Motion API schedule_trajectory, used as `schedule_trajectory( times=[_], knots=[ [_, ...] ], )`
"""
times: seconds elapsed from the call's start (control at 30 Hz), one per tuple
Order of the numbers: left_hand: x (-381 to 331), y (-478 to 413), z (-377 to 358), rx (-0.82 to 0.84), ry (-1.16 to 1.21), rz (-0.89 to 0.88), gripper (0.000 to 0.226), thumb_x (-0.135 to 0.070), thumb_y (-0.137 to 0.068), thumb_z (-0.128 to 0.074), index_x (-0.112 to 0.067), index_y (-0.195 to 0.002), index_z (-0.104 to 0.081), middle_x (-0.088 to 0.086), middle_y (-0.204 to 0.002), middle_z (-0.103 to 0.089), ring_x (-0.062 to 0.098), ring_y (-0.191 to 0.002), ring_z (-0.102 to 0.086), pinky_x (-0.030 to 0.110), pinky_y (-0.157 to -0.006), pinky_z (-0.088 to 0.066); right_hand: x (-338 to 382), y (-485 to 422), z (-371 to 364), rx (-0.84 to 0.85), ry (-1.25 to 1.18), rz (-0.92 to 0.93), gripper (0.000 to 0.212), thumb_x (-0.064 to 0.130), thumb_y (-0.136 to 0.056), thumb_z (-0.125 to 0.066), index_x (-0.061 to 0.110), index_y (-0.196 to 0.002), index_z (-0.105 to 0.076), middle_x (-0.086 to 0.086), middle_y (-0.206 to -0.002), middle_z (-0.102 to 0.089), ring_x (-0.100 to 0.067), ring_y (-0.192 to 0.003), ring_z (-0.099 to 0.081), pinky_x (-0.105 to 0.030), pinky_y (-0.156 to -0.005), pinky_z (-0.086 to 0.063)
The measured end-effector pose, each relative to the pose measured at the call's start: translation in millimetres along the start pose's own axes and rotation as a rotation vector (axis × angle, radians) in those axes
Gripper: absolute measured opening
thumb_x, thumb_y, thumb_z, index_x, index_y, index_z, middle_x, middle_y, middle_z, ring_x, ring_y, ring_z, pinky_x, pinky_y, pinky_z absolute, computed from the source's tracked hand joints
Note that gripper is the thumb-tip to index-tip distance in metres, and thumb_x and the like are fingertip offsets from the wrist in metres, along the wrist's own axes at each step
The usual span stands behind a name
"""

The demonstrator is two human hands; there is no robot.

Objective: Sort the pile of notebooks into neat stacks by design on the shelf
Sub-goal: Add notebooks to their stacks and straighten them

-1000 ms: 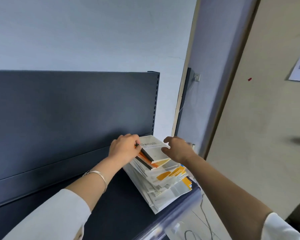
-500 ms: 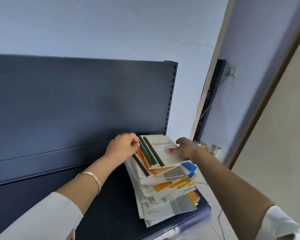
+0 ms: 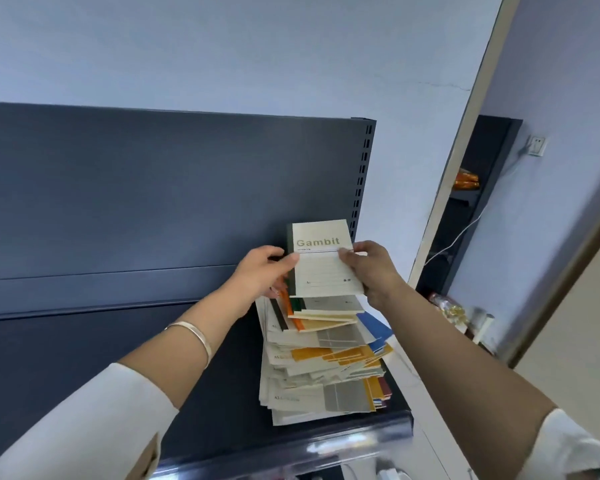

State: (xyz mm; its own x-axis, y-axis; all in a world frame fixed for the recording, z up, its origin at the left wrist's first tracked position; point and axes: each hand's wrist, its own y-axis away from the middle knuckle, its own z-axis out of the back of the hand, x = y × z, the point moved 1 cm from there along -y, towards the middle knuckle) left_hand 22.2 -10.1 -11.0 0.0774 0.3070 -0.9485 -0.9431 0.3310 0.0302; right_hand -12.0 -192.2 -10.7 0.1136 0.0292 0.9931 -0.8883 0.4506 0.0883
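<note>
Nearest the camera, white sleeves point(image 3: 84, 420) covered both forearms, and a bracelet point(image 3: 196, 336) sat on the left wrist. Below and between the arms ran the shiny front lip of the dark shelf point(image 3: 205, 393). On the shelf's deck, under the hands, lay the pile point(image 3: 326, 358): a ragged, fanned heap of cream notebooks with orange, yellow, blue, grey and green blocks, their edges out of line. Over the pile's far end both hands held one notebook point(image 3: 323, 258) upright, its cover facing the camera; whether its lower edge touched the pile could not be told. The left hand point(image 3: 262, 271) pinched the dark-spined left edge, thumb on the cover and fingers curled behind. The right hand point(image 3: 371, 268) pinched the right edge the same way, its thumb tip just under the printed word "Gambit". The cover was cream, with ruled lines on its lower half. Beyond the hands rose the dark back panel point(image 3: 153, 195), its slotted upright just above the right hand. Farther right of that hand stood a second dark unit point(image 3: 465, 220), and a socket point(image 3: 536, 145) with a white cable hanging from it. Behind everything was a pale blue wall point(image 3: 222, 46).
</note>
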Motion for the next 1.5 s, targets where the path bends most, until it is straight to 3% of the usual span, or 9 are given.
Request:
schedule_trajectory(
  times=[0.13, 0.27, 0.33, 0.43, 0.57, 0.93, 1.1, 1.33, 1.5],
  knots=[
    [-4.6, 5.9, -4.4, 0.041, 0.283, 0.137, 0.037, -0.021, -0.093, -0.057, -0.016, -0.127, -0.045, 0.009, -0.114, -0.063, 0.023, -0.097, -0.063, 0.031, -0.062, -0.055, 0.8, 0.9, -12.6, 0.029, 0.012, 0.014, 0.011, 0.015, -0.094, -0.057, 0.014, -0.099, -0.048, -0.011, -0.109, -0.063, -0.027, -0.098, -0.063, -0.041, -0.081, -0.056],
    [5.2, -2.4, -1.1, -0.066, 0.098, 0.092, 0.023, -0.021, -0.098, -0.046, -0.014, -0.117, -0.056, 0.007, -0.105, -0.062, 0.014, -0.081, -0.058, 0.025, -0.064, -0.048, -10.0, -8.0, 1.7, -0.064, 0.111, -0.010, 0.005, 0.010, -0.094, -0.052, 0.006, -0.092, -0.055, -0.015, -0.107, -0.063, -0.032, -0.096, -0.062, -0.045, -0.086, -0.054],
    [12.8, -6.2, 1.6, -0.076, -0.012, 0.078, 0.022, -0.016, -0.097, -0.046, -0.015, -0.113, -0.061, 0.007, -0.108, -0.062, 0.013, -0.082, -0.054, 0.024, -0.064, -0.044, -20.1, -12.4, 7.3, -0.069, 0.142, -0.099, 0.013, 0.008, -0.095, -0.051, -0.001, -0.104, -0.054, -0.017, -0.106, -0.060, -0.031, -0.094, -0.060, -0.044, -0.086, -0.053],
    [20.6, -9.3, 0.0, -0.034, -0.219, -0.014, 0.027, -0.011, -0.096, -0.048, -0.013, -0.119, -0.062, 0.003, -0.121, -0.060, 0.014, -0.102, -0.054, 0.025, -0.080, -0.044, -34.6, -17.1, 10.3, -0.060, 0.253, -0.201, 0.024, 0.012, -0.094, -0.054, -0.001, -0.113, -0.051, -0.019, -0.116, -0.059, -0.034, -0.105, -0.059, -0.048, -0.093, -0.051],
    [25.3, -18.7, -5.8, 0.039, -0.553, -0.104, 0.033, -0.020, -0.096, -0.050, -0.018, -0.128, -0.058, 0.000, -0.136, -0.052, 0.022, -0.126, -0.044, 0.038, -0.107, -0.038, -41.0, -22.3, 13.1, -0.090, 0.321, -0.188, 0.019, 0.014, -0.091, -0.059, 0.001, -0.104, -0.055, -0.019, -0.114, -0.060, -0.034, -0.106, -0.058, -0.046, -0.094, -0.051],
    [18.4, -30.9, -9.2, 0.125, -0.730, -0.140, 0.032, -0.025, -0.096, -0.048, -0.031, -0.127, -0.056, -0.010, -0.131, -0.056, 0.015, -0.123, -0.050, 0.044, -0.104, -0.039, -36.1, -26.9, 15.9, -0.093, 0.233, -0.166, 0.026, 0.008, -0.084, -0.068, 0.007, -0.104, -0.052, -0.013, -0.108, -0.062, -0.030, -0.098, -0.061, -0.042, -0.086, -0.054],
    [11.8, -31.8, -8.7, 0.040, -0.549, -0.119, 0.044, -0.031, -0.095, -0.051, -0.019, -0.137, -0.046, 0.000, -0.131, -0.057, 0.020, -0.122, -0.051, 0.043, -0.103, -0.041, -23.9, -25.3, 25.6, -0.082, -0.011, -0.065, 0.021, 0.005, -0.090, -0.061, 0.013, -0.103, -0.046, -0.009, -0.101, -0.063, -0.024, -0.084, -0.062, -0.036, -0.064, -0.055],
    [1.8, -19.1, -10.3, 0.009, 0.390, 0.054, 0.030, -0.006, -0.094, -0.051, -0.017, -0.122, -0.047, 0.009, -0.109, -0.065, 0.021, -0.093, -0.064, 0.033, -0.067, -0.054, -14.9, -16.8, 18.7, 0.026, -0.170, -0.060, 0.016, 0.007, -0.091, -0.060, 0.015, -0.099, -0.049, -0.010, -0.105, -0.066, -0.024, -0.085, -0.064, -0.038, -0.066, -0.056],
    [14.0, -3.5, 9.6, -0.255, 0.479, 0.059, 0.020, -0.003, -0.097, -0.044, -0.016, -0.111, -0.051, 0.007, -0.112, -0.062, 0.024, -0.097, -0.060, 0.036, -0.066, -0.054, -12.6, -10.7, -6.7, 0.055, -0.119, 0.024, 0.009, 0.009, -0.093, -0.057, 0.017, -0.093, -0.052, -0.009, -0.108, -0.065, -0.027, -0.094, -0.063, -0.047, -0.084, -0.055]
  ],
)
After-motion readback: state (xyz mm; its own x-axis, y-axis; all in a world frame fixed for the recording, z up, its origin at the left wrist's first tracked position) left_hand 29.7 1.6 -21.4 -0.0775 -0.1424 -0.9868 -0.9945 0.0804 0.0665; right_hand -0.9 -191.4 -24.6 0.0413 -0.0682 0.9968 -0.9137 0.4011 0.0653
